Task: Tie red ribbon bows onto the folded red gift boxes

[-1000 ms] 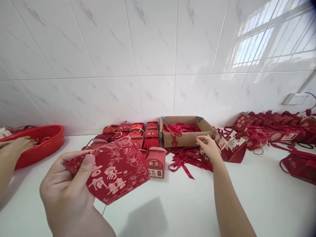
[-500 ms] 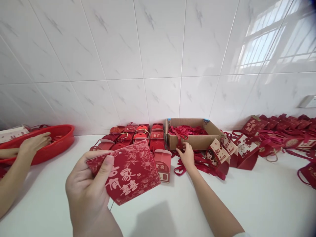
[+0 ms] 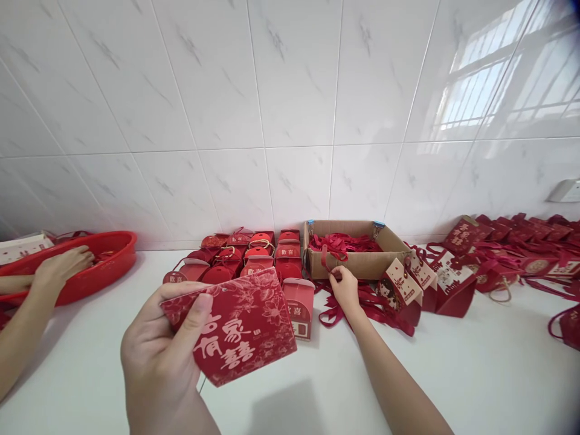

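Observation:
My left hand [image 3: 165, 356] is closed on a red paper gift box [image 3: 247, 326] with white characters and a flower print, held up over the table, thumb across its front. My right hand [image 3: 345, 287] pinches a red ribbon [image 3: 324, 257] that hangs over the front wall of a cardboard box [image 3: 362, 270]. More red ribbons [image 3: 347, 241] fill that box, and others lie loose in front of it, close to my right wrist. Behind the held box, several small red boxes [image 3: 229, 257] stand in rows; one lighter red box [image 3: 298, 302] sits nearest.
A co-worker's hands [image 3: 63, 266] reach into a red plastic basin [image 3: 118, 260] at the left. Cream-and-red gift boxes [image 3: 405, 284] stand right of the ribbons. Many red ribboned boxes [image 3: 534, 254] line the right side of the white table [image 3: 498, 374], against the tiled wall.
My right fingers, spread apart near the ribbon before, have closed on it at the box's front wall. My left hand still holds the gift box, slightly lower in view.

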A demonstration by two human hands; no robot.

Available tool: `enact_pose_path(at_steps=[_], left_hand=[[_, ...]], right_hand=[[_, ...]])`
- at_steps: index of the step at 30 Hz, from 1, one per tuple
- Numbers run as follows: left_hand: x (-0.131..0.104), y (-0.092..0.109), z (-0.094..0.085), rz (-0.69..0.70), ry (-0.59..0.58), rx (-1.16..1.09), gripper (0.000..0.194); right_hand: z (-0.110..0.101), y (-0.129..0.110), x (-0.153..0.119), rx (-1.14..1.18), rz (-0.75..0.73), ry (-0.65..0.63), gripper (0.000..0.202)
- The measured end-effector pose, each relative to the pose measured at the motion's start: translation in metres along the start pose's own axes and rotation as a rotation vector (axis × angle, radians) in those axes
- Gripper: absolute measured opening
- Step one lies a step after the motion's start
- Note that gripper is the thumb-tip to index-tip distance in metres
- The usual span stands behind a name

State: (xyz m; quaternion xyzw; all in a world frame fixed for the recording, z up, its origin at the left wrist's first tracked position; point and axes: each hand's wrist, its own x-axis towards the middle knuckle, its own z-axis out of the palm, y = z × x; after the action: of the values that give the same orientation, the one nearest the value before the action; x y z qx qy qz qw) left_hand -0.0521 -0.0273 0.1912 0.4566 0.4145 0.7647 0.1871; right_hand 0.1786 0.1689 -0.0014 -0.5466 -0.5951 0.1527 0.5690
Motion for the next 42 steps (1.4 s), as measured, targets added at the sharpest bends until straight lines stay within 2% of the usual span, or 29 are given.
enact_pose_path(at_steps=[3,5,10,13,17,20,23,28,36,42], left_hand=[[-0.001,0.0,-0.002,-0.006,-0.039,0.032,0.02],[-0.001,0.0,-0.005,0.014,-0.105,0.083,0.016],[-0.001,0.005,-0.008,0.159,-0.405,0.146,0.005],[-0.006,0.008,-0.003,0.127,-0.586,0.226,0.004],[-0.023,0.012,0.01,0.044,-0.691,0.148,0.006],[-0.038,0.014,0.021,-0.011,-0.741,0.098,0.006],[-0.048,0.015,0.027,-0.035,-0.802,0.141,0.004],[-0.051,0.013,0.032,-0.074,-0.827,0.221,0.006],[-0.045,0.01,0.033,-0.027,-0.821,0.186,0.011],[-0.039,0.007,0.029,0.032,-0.935,0.24,0.008]], right_hand=[[-0.011,-0.014,0.004,0.046,-0.017,-0.066,0.015],[-0.022,-0.028,0.006,0.093,-0.052,-0.131,0.014],[-0.062,-0.082,0.003,0.232,-0.194,-0.264,0.01],[-0.09,-0.117,-0.008,0.481,-0.347,-0.319,0.01],[-0.118,-0.146,-0.024,0.62,-0.551,-0.365,0.024],[-0.128,-0.154,-0.031,0.643,-0.72,-0.352,0.028],[-0.133,-0.157,-0.036,0.6,-0.808,-0.305,0.03],[-0.138,-0.16,-0.043,0.456,-0.856,-0.178,0.038],[-0.142,-0.166,-0.047,0.404,-0.882,-0.216,0.039],[-0.14,-0.165,-0.046,0.392,-0.889,-0.237,0.036]])
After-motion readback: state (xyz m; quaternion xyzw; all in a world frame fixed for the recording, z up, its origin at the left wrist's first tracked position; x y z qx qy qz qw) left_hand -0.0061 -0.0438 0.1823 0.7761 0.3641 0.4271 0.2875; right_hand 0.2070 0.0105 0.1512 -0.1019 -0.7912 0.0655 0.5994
